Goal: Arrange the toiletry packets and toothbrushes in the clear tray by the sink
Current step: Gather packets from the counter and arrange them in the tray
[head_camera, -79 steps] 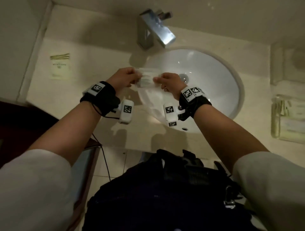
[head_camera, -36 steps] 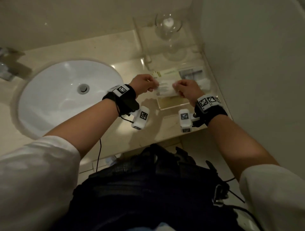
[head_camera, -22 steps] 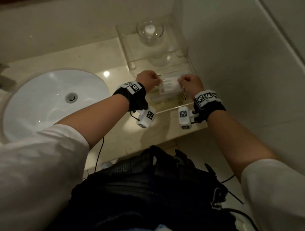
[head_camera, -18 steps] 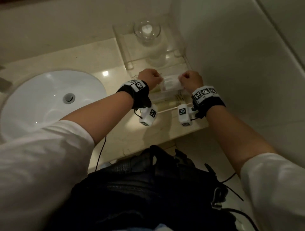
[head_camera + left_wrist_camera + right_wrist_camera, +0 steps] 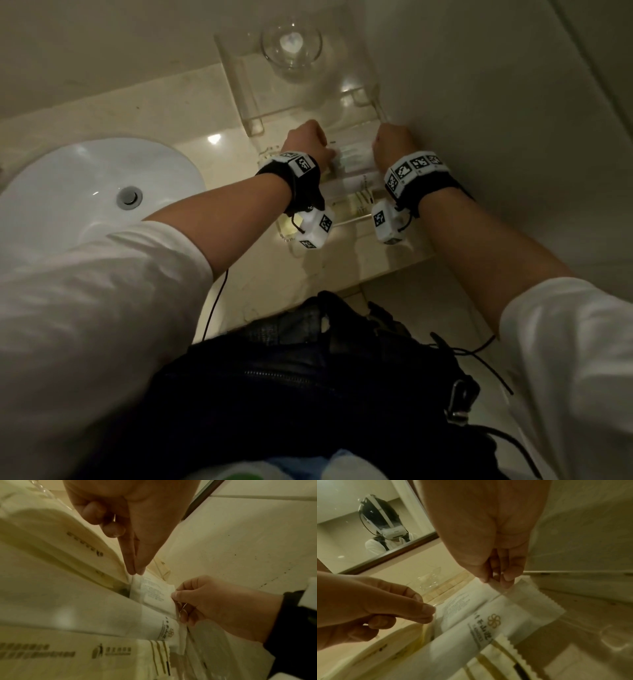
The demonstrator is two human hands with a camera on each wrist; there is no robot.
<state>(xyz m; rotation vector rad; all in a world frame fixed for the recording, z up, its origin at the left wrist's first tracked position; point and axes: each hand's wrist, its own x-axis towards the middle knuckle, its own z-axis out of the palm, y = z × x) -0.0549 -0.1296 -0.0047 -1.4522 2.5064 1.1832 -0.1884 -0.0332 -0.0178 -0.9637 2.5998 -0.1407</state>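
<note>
Packet (image 5: 352, 158) between the two fists is what the head view offers first: a pale, flat white sachet held by its ends, long axis running from the left hand (image 5: 308, 142) across to the right hand (image 5: 392, 144), low over the clear tray (image 5: 284, 230) that sits on the counter between the sink (image 5: 85, 192) and the side wall. Both hands are equally near it, one at each end, so the coming move looks like a straight lowering into the tray, not a reach. A glass (image 5: 291, 44) stands upright on a second clear stand behind, well apart from the hands. From the left wrist, the left hand's thumb and forefinger come together in a pinch at the packet's near edge (image 5: 150, 589), the other fingers curled; the packet stands on edge, wedged between a cream packet (image 5: 60, 539) behind and a white packet with a gold emblem (image 5: 106, 616) in front. The right hand (image 5: 216, 605) pinches the far end. From the right wrist, the right fingertips (image 5: 506, 578) nip the clear serrated seal of the packet (image 5: 462, 609), small print showing on its face, while the left hand (image 5: 376, 608) pinches the opposite end; a mirror (image 5: 351, 520) hangs behind.
</note>
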